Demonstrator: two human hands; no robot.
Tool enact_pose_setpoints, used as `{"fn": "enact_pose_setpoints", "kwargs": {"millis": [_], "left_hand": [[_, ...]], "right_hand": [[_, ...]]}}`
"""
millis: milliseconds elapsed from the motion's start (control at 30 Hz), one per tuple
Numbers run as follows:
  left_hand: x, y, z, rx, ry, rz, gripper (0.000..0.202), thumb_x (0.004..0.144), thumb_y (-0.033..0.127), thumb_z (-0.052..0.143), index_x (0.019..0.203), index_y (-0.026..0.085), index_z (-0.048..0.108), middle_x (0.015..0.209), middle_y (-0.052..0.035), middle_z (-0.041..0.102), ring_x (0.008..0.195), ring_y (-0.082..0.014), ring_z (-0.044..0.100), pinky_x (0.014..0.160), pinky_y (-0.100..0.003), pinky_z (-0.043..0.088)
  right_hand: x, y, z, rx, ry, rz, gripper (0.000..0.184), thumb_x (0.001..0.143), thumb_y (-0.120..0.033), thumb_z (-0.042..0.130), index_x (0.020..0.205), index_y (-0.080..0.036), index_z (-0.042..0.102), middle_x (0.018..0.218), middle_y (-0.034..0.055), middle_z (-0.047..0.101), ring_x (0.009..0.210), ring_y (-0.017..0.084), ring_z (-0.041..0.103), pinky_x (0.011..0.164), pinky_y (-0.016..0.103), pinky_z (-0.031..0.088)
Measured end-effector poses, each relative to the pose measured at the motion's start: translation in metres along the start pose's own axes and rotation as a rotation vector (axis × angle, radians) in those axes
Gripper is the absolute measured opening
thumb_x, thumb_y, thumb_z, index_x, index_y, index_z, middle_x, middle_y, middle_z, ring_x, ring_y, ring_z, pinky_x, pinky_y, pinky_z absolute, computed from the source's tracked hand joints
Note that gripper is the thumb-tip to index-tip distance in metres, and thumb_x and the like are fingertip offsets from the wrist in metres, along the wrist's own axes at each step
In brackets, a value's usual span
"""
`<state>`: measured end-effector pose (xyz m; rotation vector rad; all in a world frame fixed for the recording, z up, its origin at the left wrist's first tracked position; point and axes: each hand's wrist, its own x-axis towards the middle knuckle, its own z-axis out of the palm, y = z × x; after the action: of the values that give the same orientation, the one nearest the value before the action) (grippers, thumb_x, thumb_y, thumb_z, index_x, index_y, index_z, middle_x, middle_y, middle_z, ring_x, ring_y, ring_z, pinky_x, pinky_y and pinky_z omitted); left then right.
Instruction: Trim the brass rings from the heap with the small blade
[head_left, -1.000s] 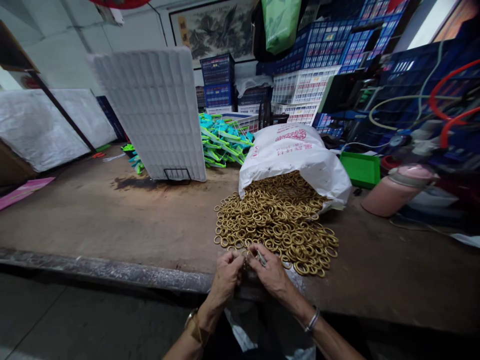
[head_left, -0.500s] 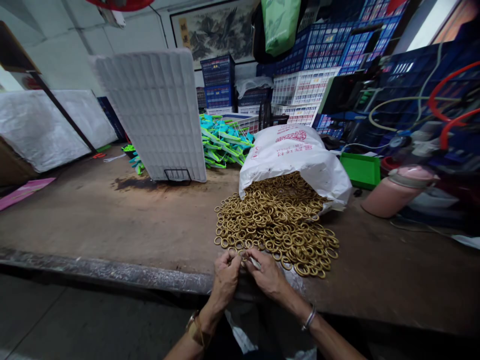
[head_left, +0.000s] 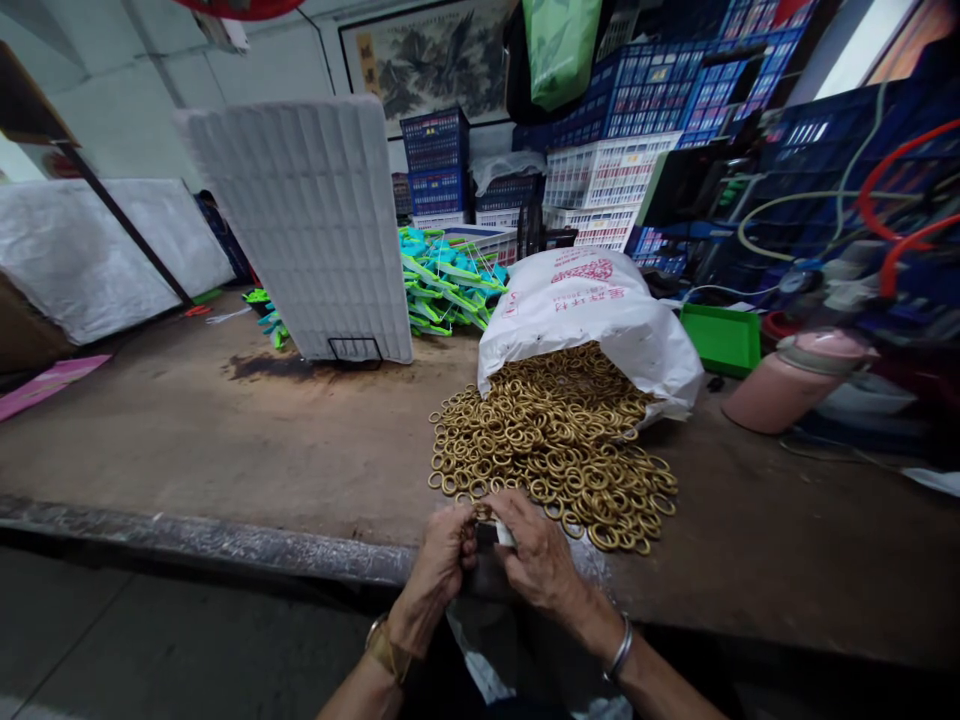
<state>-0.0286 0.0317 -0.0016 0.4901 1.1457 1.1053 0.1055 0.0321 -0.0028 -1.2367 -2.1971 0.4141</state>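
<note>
My left hand (head_left: 442, 552) is closed, fingertips pinching a brass-coloured ring (head_left: 481, 511) at the table's front edge. Facing it, my right hand (head_left: 538, 556) bends its fingers over the same spot; a small white piece (head_left: 505, 534), perhaps cloth or paper, pokes out under its index finger. Just beyond both hands spreads a heap of brass-coloured rings (head_left: 555, 440). They spill from the mouth of a white woven sack (head_left: 577, 300) with red print, lying on its side. My fingers partly hide the ring between them.
A tall white padded panel (head_left: 307, 230) stands in a black wire stand on the brown table (head_left: 187, 430). Behind it lie green and turquoise plastic pieces (head_left: 450, 280). To the right are a green tray (head_left: 720, 338) and a pink bottle (head_left: 795, 385). Stacked crates (head_left: 611, 175) fill the back.
My right hand has rolled forward over the fingertips, and the white piece shows more clearly. My left fingers have curled in tighter, and that hand sits slightly lower. The ring heap looks unchanged.
</note>
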Motion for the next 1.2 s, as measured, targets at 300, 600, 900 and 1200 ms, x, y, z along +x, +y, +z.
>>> {"fn": "enact_pose_setpoints", "kwargs": {"millis": [300, 600, 900, 1200], "left_hand": [[0.000, -0.003, 0.007, -0.082, -0.006, -0.082, 0.024, 0.053, 0.030, 0.064, 0.055, 0.015, 0.045, 0.041, 0.0090, 0.039, 0.030, -0.0009, 0.029, 0.034, -0.015, 0.013], [0.002, -0.008, 0.007, -0.094, -0.063, -0.118, 0.028, 0.056, 0.036, 0.065, 0.062, 0.015, 0.047, 0.045, 0.0081, 0.042, 0.032, -0.0015, 0.033, 0.034, -0.014, 0.015], [-0.003, -0.010, 0.009, 0.015, -0.147, 0.108, 0.037, 0.063, 0.043, 0.063, 0.087, 0.018, 0.049, 0.050, 0.0088, 0.044, 0.034, -0.0025, 0.032, 0.034, -0.015, 0.020], [-0.005, -0.009, 0.014, 0.217, -0.047, 0.247, 0.024, 0.066, 0.040, 0.060, 0.070, 0.018, 0.052, 0.046, 0.0086, 0.042, 0.036, -0.0041, 0.031, 0.038, -0.018, 0.025]], "right_hand": [[-0.002, 0.004, 0.005, -0.082, 0.033, -0.039, 0.032, 0.071, -0.007, 0.039, 0.095, -0.021, 0.055, 0.081, 0.0037, 0.057, 0.072, 0.014, 0.052, 0.061, 0.022, 0.037], [-0.001, 0.012, 0.011, 0.058, 0.085, 0.056, 0.019, 0.077, -0.014, 0.034, 0.083, -0.018, 0.051, 0.077, 0.0056, 0.057, 0.071, 0.016, 0.052, 0.064, 0.025, 0.039], [0.007, 0.015, 0.000, 0.468, 0.069, 0.352, 0.027, 0.079, -0.041, 0.038, 0.071, -0.019, 0.050, 0.061, -0.0025, 0.051, 0.056, 0.011, 0.045, 0.055, 0.021, 0.038], [0.009, 0.019, 0.000, 0.511, 0.082, 0.441, 0.030, 0.078, -0.045, 0.039, 0.075, -0.018, 0.052, 0.066, -0.0009, 0.054, 0.059, 0.012, 0.047, 0.055, 0.021, 0.037]]}}
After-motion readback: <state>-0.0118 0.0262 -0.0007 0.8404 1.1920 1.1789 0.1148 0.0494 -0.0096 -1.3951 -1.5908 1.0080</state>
